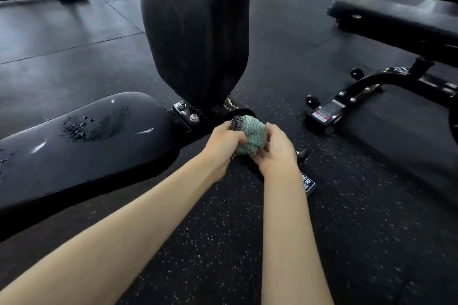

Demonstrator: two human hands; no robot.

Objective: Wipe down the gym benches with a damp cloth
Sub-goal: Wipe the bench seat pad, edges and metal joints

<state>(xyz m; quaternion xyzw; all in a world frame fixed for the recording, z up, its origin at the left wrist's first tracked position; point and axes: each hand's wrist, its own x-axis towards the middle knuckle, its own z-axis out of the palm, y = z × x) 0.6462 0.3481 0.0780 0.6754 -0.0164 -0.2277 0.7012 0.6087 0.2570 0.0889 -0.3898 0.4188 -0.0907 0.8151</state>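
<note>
While the bench seat [81, 141] lies just left, a bunched green cloth [251, 136] is gripped by the left hand [223, 143]; the right hand [276, 150] is closed on it too.

A speckled black rubber floor [347, 242] carries two black benches [81, 151] [396, 22].

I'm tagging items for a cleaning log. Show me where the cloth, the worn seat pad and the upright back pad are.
cloth [251, 135], head view, on the bunched green middle between both hands.
worn seat pad [81, 148], head view, on its smooth top below the cracked patch.
upright back pad [195, 32], head view, on the middle of its face.
</note>
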